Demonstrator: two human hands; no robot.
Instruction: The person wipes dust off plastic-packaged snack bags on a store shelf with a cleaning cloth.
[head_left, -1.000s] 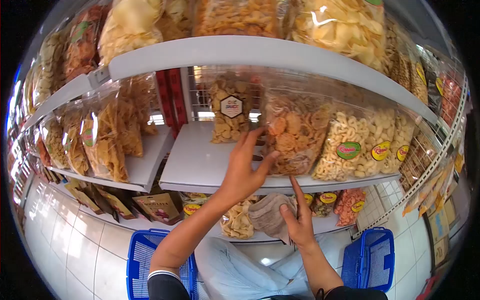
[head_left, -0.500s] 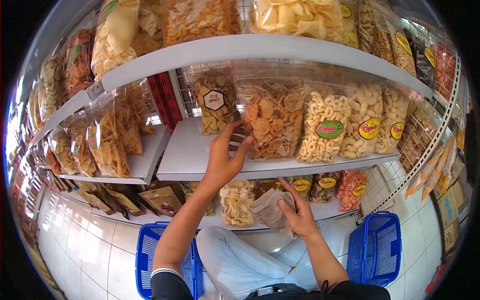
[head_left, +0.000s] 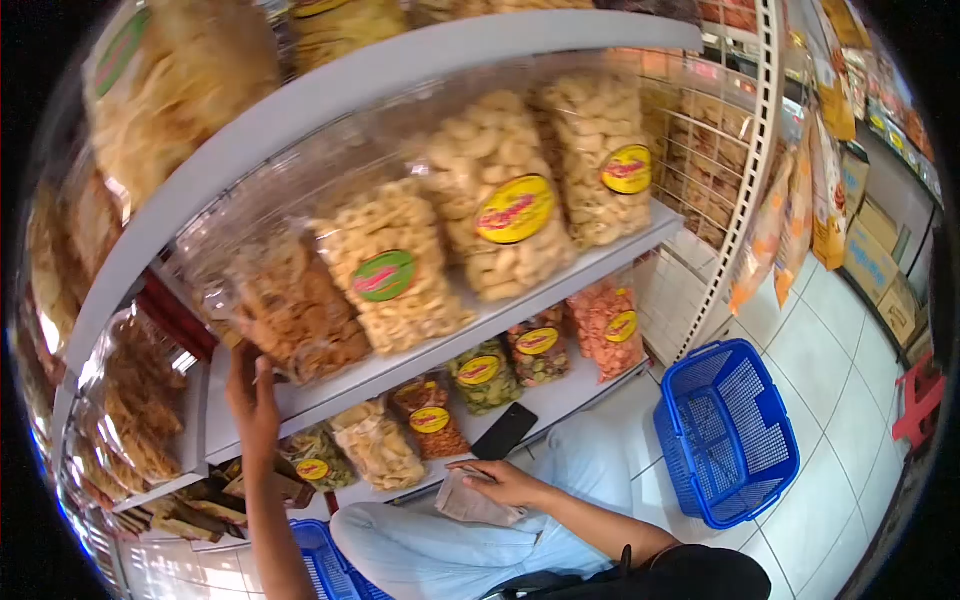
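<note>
My left hand (head_left: 252,400) reaches up to the middle shelf, fingers stretched out beside the lower left edge of a clear bag of brown chips (head_left: 300,310). The fingertips seem to touch the bag; its edge partly hides them. Low over my lap, my right hand (head_left: 505,485) is closed on a folded grey cloth (head_left: 475,505). To the right of the chips stand a bag of pale ring snacks (head_left: 395,270) with a green label and a larger bag of curved snacks (head_left: 500,200) with a yellow label.
A black phone (head_left: 505,432) lies at the lower shelf's front edge, near bagged snacks (head_left: 380,445). Blue baskets stand on the floor at my right (head_left: 685,450) and left (head_left: 335,565). A white mesh rack side (head_left: 745,200) bounds the shelves.
My view has swung right and tilted. The left hand remains beside the brown chips. The right hand, with the cloth, is now closer to my lap, and the phone has come into sight.
</note>
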